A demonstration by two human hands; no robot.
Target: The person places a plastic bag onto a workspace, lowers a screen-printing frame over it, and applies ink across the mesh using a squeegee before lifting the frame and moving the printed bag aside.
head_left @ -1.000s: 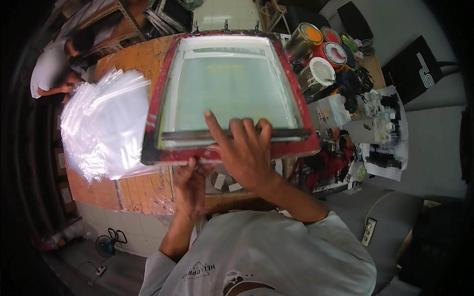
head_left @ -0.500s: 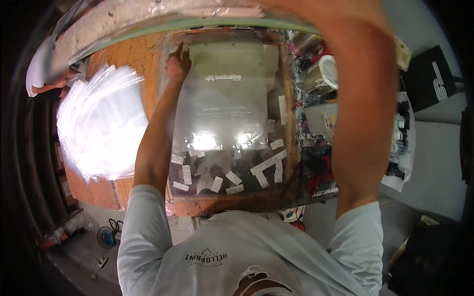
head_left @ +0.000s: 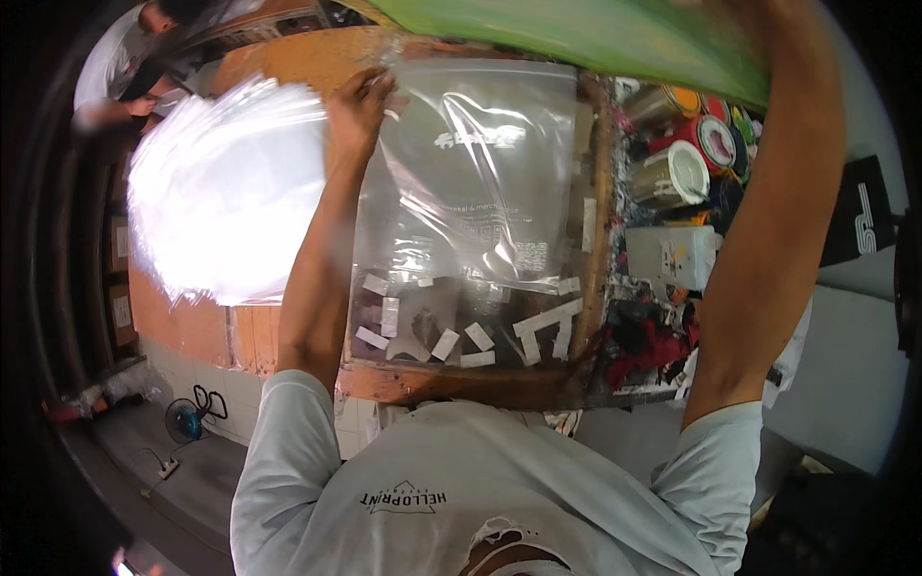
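A clear plastic bag (head_left: 461,182) with white print lies over a glass-like panel, its sheet now buckled and shining. At its upper left corner my left hand (head_left: 357,110) pinches the edge between bent fingers. A green sheet-like panel, which looks like a printing screen (head_left: 595,43), stands raised across the far edge. My right hand (head_left: 773,29) is up at the right end of this green panel, smeared and partly cut off, so its fingers cannot be made out. A fanned pile of clear plastic bags (head_left: 230,192) lies left of my left forearm.
Small white tape pieces (head_left: 445,345) dot the near part of the panel, inside a wooden border (head_left: 432,384). To the right stand paint cans (head_left: 684,173), a grey box (head_left: 672,254) and red-stained rags (head_left: 653,336). Another person (head_left: 130,67) sits at the far left.
My left hand has taken hold of the bag's corner, and the flat bag now buckles upward. The green panel has come lower and further into view; my right arm has shifted right.
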